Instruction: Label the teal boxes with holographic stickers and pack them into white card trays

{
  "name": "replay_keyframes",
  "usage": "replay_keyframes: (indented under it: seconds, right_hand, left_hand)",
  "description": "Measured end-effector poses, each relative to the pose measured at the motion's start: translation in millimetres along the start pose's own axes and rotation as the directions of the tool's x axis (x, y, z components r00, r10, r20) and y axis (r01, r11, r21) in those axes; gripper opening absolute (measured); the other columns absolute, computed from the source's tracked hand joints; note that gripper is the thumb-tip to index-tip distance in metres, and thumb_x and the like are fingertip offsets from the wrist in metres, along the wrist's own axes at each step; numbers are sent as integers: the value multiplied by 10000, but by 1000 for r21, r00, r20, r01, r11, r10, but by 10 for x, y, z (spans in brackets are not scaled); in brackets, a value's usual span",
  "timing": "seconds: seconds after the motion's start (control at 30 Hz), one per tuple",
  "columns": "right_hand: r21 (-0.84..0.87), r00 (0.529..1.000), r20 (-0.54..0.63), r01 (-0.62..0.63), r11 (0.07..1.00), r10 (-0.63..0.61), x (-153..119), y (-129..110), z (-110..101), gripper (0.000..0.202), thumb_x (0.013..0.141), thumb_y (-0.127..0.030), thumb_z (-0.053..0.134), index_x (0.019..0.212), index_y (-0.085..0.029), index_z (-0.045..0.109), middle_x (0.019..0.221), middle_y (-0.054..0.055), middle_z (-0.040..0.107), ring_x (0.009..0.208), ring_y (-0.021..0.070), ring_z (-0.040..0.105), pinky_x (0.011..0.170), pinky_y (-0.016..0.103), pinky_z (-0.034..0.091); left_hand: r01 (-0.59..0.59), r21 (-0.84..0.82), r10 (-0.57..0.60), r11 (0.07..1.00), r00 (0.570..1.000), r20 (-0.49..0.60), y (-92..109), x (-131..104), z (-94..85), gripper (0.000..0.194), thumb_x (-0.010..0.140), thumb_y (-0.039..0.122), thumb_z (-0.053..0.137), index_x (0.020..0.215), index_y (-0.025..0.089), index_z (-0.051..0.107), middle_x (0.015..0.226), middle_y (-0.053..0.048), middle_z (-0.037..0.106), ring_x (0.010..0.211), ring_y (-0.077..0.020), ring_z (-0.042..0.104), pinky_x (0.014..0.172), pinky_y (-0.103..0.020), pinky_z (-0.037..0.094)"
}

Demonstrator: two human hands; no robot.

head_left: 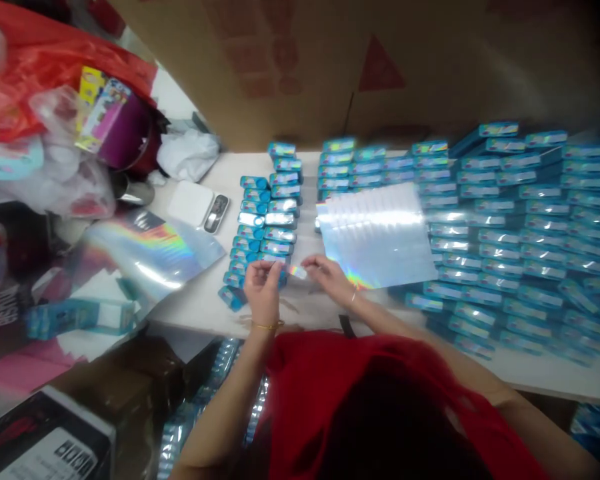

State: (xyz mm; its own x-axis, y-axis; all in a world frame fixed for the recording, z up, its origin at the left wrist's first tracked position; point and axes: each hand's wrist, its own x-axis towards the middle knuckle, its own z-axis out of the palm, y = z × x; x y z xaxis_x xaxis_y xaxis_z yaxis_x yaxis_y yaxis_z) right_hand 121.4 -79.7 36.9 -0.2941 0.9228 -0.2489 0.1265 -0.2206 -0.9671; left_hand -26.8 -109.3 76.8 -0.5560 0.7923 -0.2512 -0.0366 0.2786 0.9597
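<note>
The right hand (334, 281) has a narrow grip, thumb and fingertip pinched at the right end of a small iridescent label (297, 271), which sits between the hands above the near part of the counter (205, 303). A light hold on the very edge suits something this thin; pressing on its face could crease or smudge it. The left hand (263, 290) has its thumb and fingers close together by the near end of the left group of blue boxes (279, 234); whether that grip holds anything, I cannot tell. Keeping both wrists low and steady helps the label stay flat, while the right forearm is best kept off the large shiny sheet (380, 243) and the blue rows to the right, which a sleeve or elbow could nudge askew.
</note>
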Motion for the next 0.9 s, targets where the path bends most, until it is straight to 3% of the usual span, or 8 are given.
replay_keyframes:
  seconds: [0.07, 0.17, 0.27, 0.37, 0.43, 0.67, 0.77, 0.9]
  right_hand:
    - [47, 995, 33, -95, 994, 94, -265, 28, 284, 394, 828, -590, 543, 767, -203, 592, 702, -10, 562, 659, 140, 502, 631, 260, 402]
    - [43, 996, 21, -91, 995, 90, -394, 125, 545, 347, 850, -508, 520, 677, -208, 533, 634, -23, 505, 630, 134, 467, 622, 254, 384]
    - [-77, 999, 9, -30, 997, 31, -289, 235, 614, 301, 851, -443, 512, 663, -209, 523, 637, -22, 497, 633, 136, 461, 637, 257, 376]
    - [-210, 1000, 9, -10, 978, 12, -129, 320, 603, 266, 859, -394, 486, 674, -208, 528, 656, -15, 517, 650, 141, 470, 655, 258, 371]
    - [-279, 999, 17, -25, 960, 31, -55, 355, 597, 250, 865, -367, 467, 685, -207, 533, 665, -11, 537, 657, 145, 479, 661, 258, 368]
    - [-472, 997, 40, -37, 881, 63, 26, 437, 614, 207, 890, -297, 441, 747, -204, 559, 764, 22, 614, 745, 169, 532, 714, 272, 362]
    - [-466, 995, 33, -70, 882, 96, 51, 537, 637, 212, 890, -324, 450, 759, -209, 570, 742, 12, 610, 724, 170, 531, 697, 273, 368]
    - [-327, 981, -77, -192, 925, 177, 3, 693, 678, 230, 847, -372, 514, 986, -209, 598, 711, -11, 582, 652, 164, 524, 661, 277, 418]
  left_hand:
    - [80, 6, -80, 997, 997, -21, -167, -86, -222, 247, 714, 327, 735, 793, 184, 551, 740, 21, 587, 732, -113, 575, 744, -248, 453]
    - [159, 48, -157, 986, 987, -35, -435, -132, -499, 257, 704, 352, 736, 795, 185, 563, 749, 14, 603, 731, -127, 578, 751, -274, 457]
    - [66, 164, -65, 984, 998, -12, -625, -29, -640, 219, 732, 366, 701, 795, 188, 590, 780, -3, 610, 781, -146, 574, 796, -301, 455]
    - [-126, 320, 129, 939, 992, 11, -709, 149, -647, 155, 767, 340, 658, 752, 193, 611, 811, -13, 585, 848, -158, 556, 869, -313, 435]
    - [-181, 408, 194, 895, 981, 9, -729, 244, -613, 138, 773, 320, 649, 723, 196, 615, 844, -24, 570, 905, -173, 546, 908, -327, 418]
    - [-105, 724, 171, 681, 985, -19, -789, 272, -500, 121, 796, 320, 631, 789, 202, 655, 1046, -73, 559, 1083, -262, 507, 956, -435, 353]
    - [-100, 790, 172, 605, 985, -7, -792, 261, -479, 145, 798, 330, 621, 839, 193, 644, 1094, -95, 548, 1092, -297, 495, 937, -458, 349]
    - [-63, 805, 193, 590, 979, -66, -753, 302, -476, 542, 731, 401, 689, 1177, 154, 504, 1178, -139, 524, 1133, -327, 464, 951, -472, 340]
